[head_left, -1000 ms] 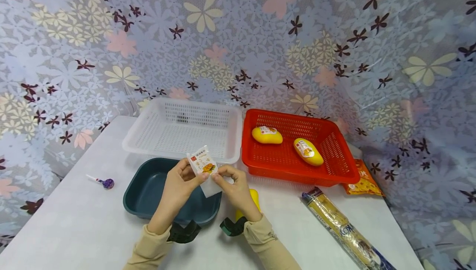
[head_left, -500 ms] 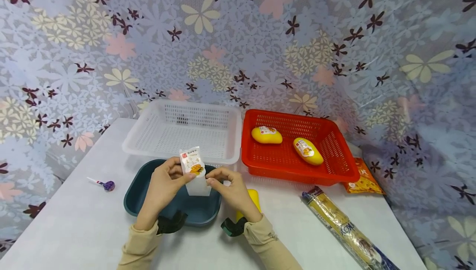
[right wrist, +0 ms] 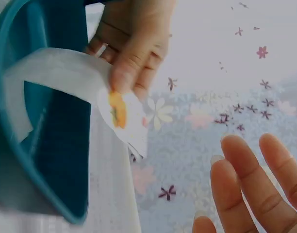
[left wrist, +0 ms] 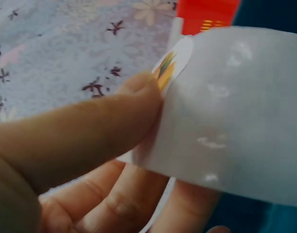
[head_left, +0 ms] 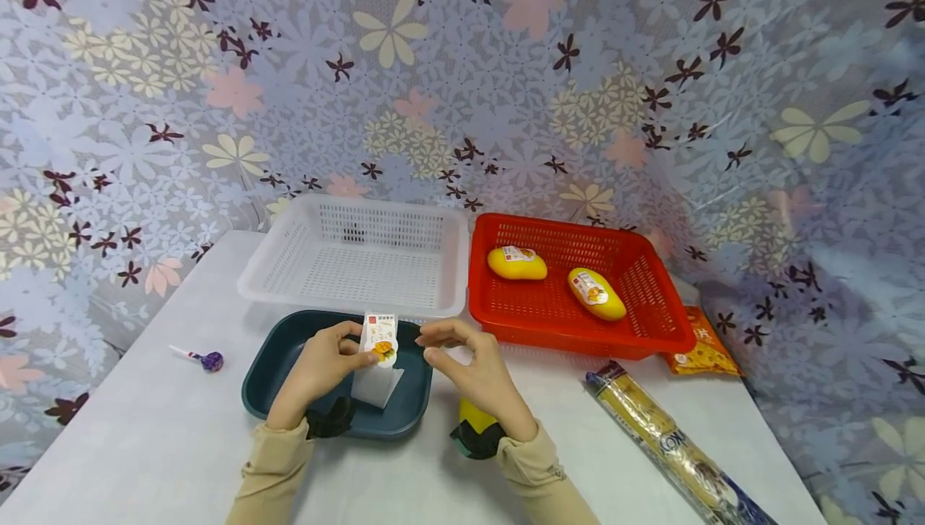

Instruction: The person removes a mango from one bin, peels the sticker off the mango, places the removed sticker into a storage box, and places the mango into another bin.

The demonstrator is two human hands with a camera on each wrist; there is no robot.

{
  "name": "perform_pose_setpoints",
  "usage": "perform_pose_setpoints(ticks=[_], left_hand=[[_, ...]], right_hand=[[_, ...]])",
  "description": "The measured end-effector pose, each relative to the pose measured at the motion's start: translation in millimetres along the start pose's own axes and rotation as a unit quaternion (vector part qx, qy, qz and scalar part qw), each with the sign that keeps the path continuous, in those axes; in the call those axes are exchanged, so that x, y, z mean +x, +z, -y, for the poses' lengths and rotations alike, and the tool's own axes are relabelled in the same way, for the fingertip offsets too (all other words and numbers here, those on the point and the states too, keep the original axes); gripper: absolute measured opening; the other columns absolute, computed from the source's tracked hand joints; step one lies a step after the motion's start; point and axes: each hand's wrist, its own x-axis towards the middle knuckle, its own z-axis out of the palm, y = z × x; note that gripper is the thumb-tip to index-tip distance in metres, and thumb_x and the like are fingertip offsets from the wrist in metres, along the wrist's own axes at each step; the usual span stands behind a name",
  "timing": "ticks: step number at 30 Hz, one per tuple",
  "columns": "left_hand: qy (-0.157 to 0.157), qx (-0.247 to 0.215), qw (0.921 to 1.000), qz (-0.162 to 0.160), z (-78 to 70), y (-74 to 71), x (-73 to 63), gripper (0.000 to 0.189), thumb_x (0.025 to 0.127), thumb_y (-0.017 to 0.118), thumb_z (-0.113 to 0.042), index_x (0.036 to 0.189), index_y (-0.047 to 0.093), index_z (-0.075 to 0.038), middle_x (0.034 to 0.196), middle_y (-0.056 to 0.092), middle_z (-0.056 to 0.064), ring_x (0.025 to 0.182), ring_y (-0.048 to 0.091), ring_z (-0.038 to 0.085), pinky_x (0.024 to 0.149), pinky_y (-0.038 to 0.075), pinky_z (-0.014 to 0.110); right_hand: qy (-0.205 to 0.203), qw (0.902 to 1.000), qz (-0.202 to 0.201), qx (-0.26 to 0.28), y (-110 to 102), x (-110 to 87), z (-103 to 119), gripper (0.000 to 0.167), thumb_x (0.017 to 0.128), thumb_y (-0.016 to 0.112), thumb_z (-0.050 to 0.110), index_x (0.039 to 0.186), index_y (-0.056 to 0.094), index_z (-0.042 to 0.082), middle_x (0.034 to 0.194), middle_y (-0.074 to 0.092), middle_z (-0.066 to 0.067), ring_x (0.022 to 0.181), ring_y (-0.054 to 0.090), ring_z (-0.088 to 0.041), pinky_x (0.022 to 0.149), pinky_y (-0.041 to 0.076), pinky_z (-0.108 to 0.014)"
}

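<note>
My left hand [head_left: 321, 364] pinches a strip of mango stickers [head_left: 379, 340] between thumb and fingers, over the dark teal tub [head_left: 263, 380]. The strip's upper end carries a printed label with an orange mango picture, while its pale lower part [left wrist: 245, 111] bends down and looks blank. To the right of the strip, my right hand [head_left: 470, 360] is apart from it, fingers relaxed and spread, holding nothing; its fingers [right wrist: 226, 189] show bare in the right wrist view. A yellow mango [head_left: 477, 414] lies on the table beneath the right hand, partly hidden by the wrist strap.
Behind the tub stands a white basket [head_left: 249, 288]. Beside it, a red basket [head_left: 578, 340] holds two yellow mangoes [head_left: 517, 265] bearing labels. A lollipop [head_left: 209, 361] lies at left; a long clear noodle packet [head_left: 661, 437] and an orange snack bag [head_left: 704, 348] are at right.
My left hand has moved left and down with the sticker strip. The right hand has let go of the strip, and its fingers have spread apart.
</note>
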Motion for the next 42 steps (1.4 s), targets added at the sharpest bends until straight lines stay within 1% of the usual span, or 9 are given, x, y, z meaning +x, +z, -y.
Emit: perform_pose_setpoints(ticks=[10,16,22,25,28,32,34,36,42], left_hand=[[-0.017,0.043,0.9987,0.019,13.5,8.8,5.9,0.039,0.081,0.075,-0.013,0.114,0.060,0.003,0.078,0.072,0.007,0.069,0.058,0.011,0.062,0.042,0.026],[-0.022,0.066,0.9974,0.019,13.2,10.3,5.3,0.042,0.081,0.076,-0.015,0.116,0.061,0.002,0.082,0.072,0.006,0.071,0.059,0.013,0.064,0.045,0.028],[-0.022,0.113,0.9912,-0.066,0.4,6.6,-4.9,0.049,0.084,0.075,-0.017,0.127,0.057,-0.003,0.112,0.069,0.014,0.095,0.066,0.028,0.076,0.053,0.043],[0.002,0.126,0.9844,-0.123,-5.6,4.0,-8.8,0.045,0.086,0.073,-0.018,0.127,0.059,-0.006,0.116,0.067,0.015,0.103,0.064,0.032,0.080,0.052,0.048],[0.081,0.163,0.9627,-0.201,-7.3,4.4,-8.6,0.037,0.085,0.074,-0.017,0.118,0.064,-0.004,0.108,0.070,0.015,0.096,0.065,0.033,0.075,0.052,0.049],[0.199,0.243,0.9004,-0.301,-5.4,6.2,-6.4,0.033,0.078,0.080,-0.014,0.106,0.069,-0.002,0.099,0.070,0.018,0.089,0.064,0.038,0.069,0.050,0.050],[0.232,0.268,0.8782,-0.321,-4.3,6.6,-5.1,0.033,0.076,0.082,-0.014,0.103,0.069,-0.002,0.100,0.070,0.018,0.092,0.064,0.039,0.071,0.050,0.051],[0.244,0.277,0.8725,-0.321,-3.9,7.2,-4.9,0.035,0.075,0.083,-0.016,0.104,0.068,-0.002,0.104,0.068,0.018,0.098,0.062,0.039,0.075,0.049,0.052],[0.235,0.286,0.8845,-0.283,-1.8,8.6,-3.1,0.043,0.077,0.082,-0.021,0.111,0.066,0.000,0.117,0.064,0.021,0.112,0.057,0.041,0.090,0.045,0.056]], right_hand=[[0.088,0.9945,-0.031,-0.048,-27.6,-30.2,-19.1,0.024,0.091,0.067,0.020,0.114,0.066,0.019,0.115,0.069,0.001,0.107,0.058,-0.018,0.100,0.043,-0.042],[0.089,0.9930,-0.022,-0.075,-28.1,-51.9,-31.3,0.033,0.088,0.070,0.019,0.120,0.063,0.021,0.133,0.060,0.000,0.127,0.048,-0.026,0.107,0.034,-0.058],[0.157,0.9829,-0.009,-0.095,-18.7,-70.5,-45.0,0.051,0.083,0.076,0.024,0.129,0.056,0.020,0.150,0.041,-0.005,0.139,0.032,-0.032,0.111,0.025,-0.066],[0.183,0.9770,-0.010,-0.109,-14.4,-73.8,-50.1,0.068,0.081,0.077,0.030,0.140,0.045,0.021,0.156,0.029,-0.011,0.141,0.026,-0.036,0.109,0.023,-0.070],[0.204,0.9722,-0.013,-0.113,-11.3,-74.7,-52.9,0.081,0.078,0.079,0.032,0.146,0.035,0.022,0.158,0.022,-0.013,0.142,0.025,-0.038,0.107,0.024,-0.072],[0.215,0.9683,0.002,-0.127,-7.2,-75.1,-59.9,0.091,0.075,0.081,0.031,0.149,0.029,0.019,0.158,0.021,-0.014,0.142,0.026,-0.039,0.107,0.027,-0.070],[0.213,0.9675,0.012,-0.136,-5.5,-75.6,-64.1,0.091,0.075,0.082,0.029,0.149,0.029,0.018,0.158,0.020,-0.016,0.141,0.028,-0.040,0.107,0.028,-0.069],[0.205,0.9682,0.018,-0.142,-4.2,-76.0,-67.2,0.089,0.075,0.081,0.026,0.148,0.031,0.015,0.157,0.023,-0.017,0.139,0.031,-0.041,0.106,0.030,-0.068],[0.162,0.9759,0.014,-0.146,-2.0,-77.6,-70.6,0.081,0.074,0.080,0.018,0.143,0.038,0.012,0.146,0.039,-0.015,0.130,0.044,-0.035,0.106,0.036,-0.062]])
